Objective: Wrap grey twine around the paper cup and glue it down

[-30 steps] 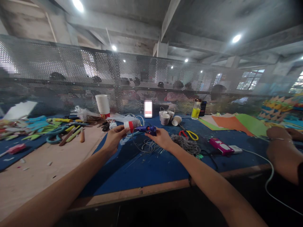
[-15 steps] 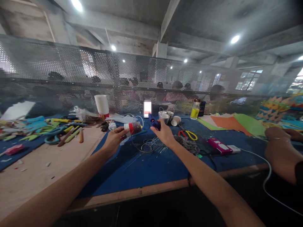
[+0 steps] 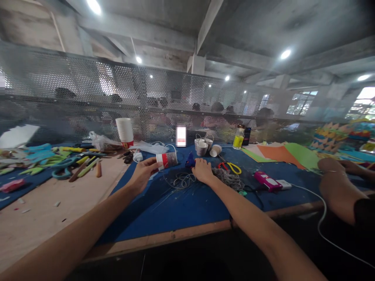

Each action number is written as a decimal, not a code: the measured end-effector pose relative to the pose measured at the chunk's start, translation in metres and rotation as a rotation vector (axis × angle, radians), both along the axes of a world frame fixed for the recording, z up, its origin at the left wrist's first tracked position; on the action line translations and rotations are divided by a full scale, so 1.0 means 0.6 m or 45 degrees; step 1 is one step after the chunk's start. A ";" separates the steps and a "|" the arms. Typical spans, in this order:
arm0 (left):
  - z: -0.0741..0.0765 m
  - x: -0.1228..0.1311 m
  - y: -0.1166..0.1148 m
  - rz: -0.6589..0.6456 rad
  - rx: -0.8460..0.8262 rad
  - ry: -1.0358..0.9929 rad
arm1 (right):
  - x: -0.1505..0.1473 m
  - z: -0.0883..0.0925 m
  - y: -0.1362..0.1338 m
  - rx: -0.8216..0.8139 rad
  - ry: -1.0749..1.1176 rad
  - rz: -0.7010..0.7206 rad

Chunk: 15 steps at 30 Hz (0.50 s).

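Observation:
My left hand [image 3: 144,173] grips a paper cup [image 3: 166,160] with a red and white wrap, held on its side above the blue mat [image 3: 187,207]. My right hand [image 3: 202,171] rests low on the mat, fingers curled over a pile of grey twine [image 3: 230,177]. The blue glue gun [image 3: 190,160] stands on the mat just beyond that hand's fingers; whether the fingers still touch it is unclear. A loose coil of thin wire [image 3: 183,180] lies between my two hands.
Yellow-handled scissors [image 3: 233,167], small paper cups [image 3: 205,146], a stack of white cups [image 3: 125,130], a yellow bottle [image 3: 238,138] and a pink device [image 3: 266,181] with a white cable lie around. Another person's arms [image 3: 336,187] rest at the right. Coloured foam pieces [image 3: 43,160] cover the left.
My right hand carried the blue glue gun away from the cup, set it down on the mat and dropped onto the twine. My left hand kept hold of the cup.

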<state>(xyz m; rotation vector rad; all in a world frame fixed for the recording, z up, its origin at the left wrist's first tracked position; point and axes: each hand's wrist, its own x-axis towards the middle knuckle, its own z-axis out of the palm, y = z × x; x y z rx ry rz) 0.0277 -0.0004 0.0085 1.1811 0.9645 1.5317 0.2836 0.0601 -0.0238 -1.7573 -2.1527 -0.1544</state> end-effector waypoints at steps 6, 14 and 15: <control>0.000 0.004 -0.003 0.004 0.023 -0.002 | 0.005 0.006 -0.006 0.085 -0.024 -0.008; 0.001 0.008 -0.004 0.018 0.084 0.030 | -0.045 0.045 -0.038 -0.247 0.900 0.570; 0.000 0.009 -0.004 0.026 0.100 0.045 | -0.051 0.047 -0.044 -0.447 1.030 0.642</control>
